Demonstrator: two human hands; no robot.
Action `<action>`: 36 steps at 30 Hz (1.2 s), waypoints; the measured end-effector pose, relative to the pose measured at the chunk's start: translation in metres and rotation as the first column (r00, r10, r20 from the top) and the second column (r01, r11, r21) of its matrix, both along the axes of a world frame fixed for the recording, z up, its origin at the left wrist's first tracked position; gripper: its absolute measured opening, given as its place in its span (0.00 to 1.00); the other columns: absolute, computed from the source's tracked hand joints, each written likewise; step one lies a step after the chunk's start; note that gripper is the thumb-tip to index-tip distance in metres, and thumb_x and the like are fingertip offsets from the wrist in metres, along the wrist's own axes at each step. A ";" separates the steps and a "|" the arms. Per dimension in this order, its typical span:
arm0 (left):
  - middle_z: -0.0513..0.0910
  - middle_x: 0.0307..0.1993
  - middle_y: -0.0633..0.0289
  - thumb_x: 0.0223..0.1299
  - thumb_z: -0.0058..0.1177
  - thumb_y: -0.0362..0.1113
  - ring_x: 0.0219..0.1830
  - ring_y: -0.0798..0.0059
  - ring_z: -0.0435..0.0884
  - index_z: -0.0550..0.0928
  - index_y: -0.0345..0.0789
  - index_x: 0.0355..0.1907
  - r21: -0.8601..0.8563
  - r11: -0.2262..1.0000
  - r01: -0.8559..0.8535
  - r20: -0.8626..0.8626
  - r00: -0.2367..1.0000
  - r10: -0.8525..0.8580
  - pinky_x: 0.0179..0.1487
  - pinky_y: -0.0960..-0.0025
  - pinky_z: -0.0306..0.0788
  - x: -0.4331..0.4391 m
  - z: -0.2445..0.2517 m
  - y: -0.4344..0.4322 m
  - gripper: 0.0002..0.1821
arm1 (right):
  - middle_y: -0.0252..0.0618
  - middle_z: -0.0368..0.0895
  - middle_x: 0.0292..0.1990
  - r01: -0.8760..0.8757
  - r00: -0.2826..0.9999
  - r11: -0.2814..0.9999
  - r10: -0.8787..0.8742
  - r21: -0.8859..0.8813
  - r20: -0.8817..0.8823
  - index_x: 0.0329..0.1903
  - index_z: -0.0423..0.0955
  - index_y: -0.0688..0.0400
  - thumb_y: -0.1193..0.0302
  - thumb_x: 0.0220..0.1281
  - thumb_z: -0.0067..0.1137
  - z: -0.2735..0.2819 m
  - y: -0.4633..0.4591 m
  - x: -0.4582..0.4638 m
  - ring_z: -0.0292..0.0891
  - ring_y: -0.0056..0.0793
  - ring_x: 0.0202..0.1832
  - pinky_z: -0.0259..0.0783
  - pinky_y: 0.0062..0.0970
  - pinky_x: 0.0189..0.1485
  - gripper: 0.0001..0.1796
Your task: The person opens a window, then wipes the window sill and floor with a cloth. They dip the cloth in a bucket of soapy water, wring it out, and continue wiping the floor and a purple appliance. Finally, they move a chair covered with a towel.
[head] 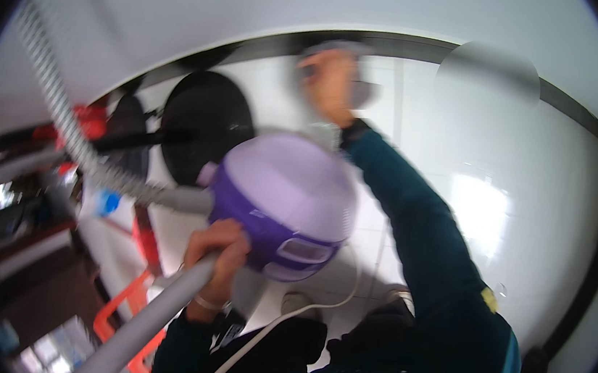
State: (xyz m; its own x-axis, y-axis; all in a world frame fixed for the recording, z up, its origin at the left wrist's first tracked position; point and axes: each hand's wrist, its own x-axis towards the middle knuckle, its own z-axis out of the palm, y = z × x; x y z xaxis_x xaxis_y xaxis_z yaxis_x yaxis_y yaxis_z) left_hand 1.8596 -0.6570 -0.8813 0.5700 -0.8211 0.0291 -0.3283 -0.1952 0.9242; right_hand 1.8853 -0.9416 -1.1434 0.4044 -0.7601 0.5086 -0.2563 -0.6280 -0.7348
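A purple and lilac canister vacuum cleaner (288, 180) fills the middle of the view, its ribbed hose (57, 90) arching from its left side toward the upper left. My left hand (217, 265) grips a grey tube (148, 318) close against the canister's lower left side. Farther out, by the dark baseboard, my right hand (331, 86) has its fingers curled around a grey object (363, 94). Motion blur hides exactly what that object is. From the canister a pale power cord (285, 319) runs down past my legs.
Left of the canister stands a round black object (204, 122). A dark baseboard (412, 49) edges the white tiled floor (446, 136). An orange-red plastic stool or chair (123, 302) and a cluttered shelf (29, 202) are at left. My shoe (297, 304) is below the canister.
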 end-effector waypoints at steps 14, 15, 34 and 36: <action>0.70 0.20 0.65 0.63 0.46 0.26 0.27 0.75 0.70 0.70 0.35 0.38 -0.036 0.999 0.025 -0.028 0.999 -0.026 0.50 0.60 0.69 0.007 -0.001 -0.002 0.03 | 0.46 0.70 0.57 -0.126 0.866 0.968 0.000 -0.218 -0.501 0.48 0.75 0.43 0.72 0.51 0.61 -0.003 -0.126 -0.219 0.67 0.52 0.58 0.66 0.49 0.56 0.19; 0.71 0.21 0.64 0.64 0.47 0.27 0.27 0.76 0.70 0.71 0.35 0.39 -0.038 0.998 0.041 -0.033 0.999 -0.042 0.49 0.61 0.69 0.008 0.000 -0.001 0.03 | 0.46 0.71 0.57 -0.049 0.891 0.963 -0.078 -0.265 -0.447 0.48 0.75 0.43 0.71 0.52 0.59 -0.010 -0.138 -0.253 0.68 0.52 0.58 0.66 0.51 0.56 0.18; 0.76 0.28 0.58 0.68 0.48 0.28 0.26 0.76 0.70 0.73 0.29 0.41 -0.026 0.995 0.100 -0.069 0.992 -0.102 0.41 0.66 0.70 0.012 0.005 0.002 0.04 | 0.46 0.58 0.72 0.203 0.848 0.978 -0.198 -0.043 -0.492 0.65 0.68 0.29 0.62 0.48 0.68 -0.014 -0.049 -0.177 0.66 0.59 0.64 0.73 0.50 0.58 0.38; 0.73 0.24 0.62 0.68 0.44 0.29 0.29 0.74 0.72 0.73 0.32 0.40 0.045 0.995 0.088 -0.091 0.992 -0.083 0.50 0.60 0.68 0.010 0.007 0.012 0.03 | 0.46 0.58 0.71 0.129 0.881 0.992 -0.115 -0.001 -0.458 0.65 0.67 0.30 0.63 0.47 0.67 0.001 -0.021 -0.132 0.67 0.61 0.60 0.75 0.50 0.56 0.38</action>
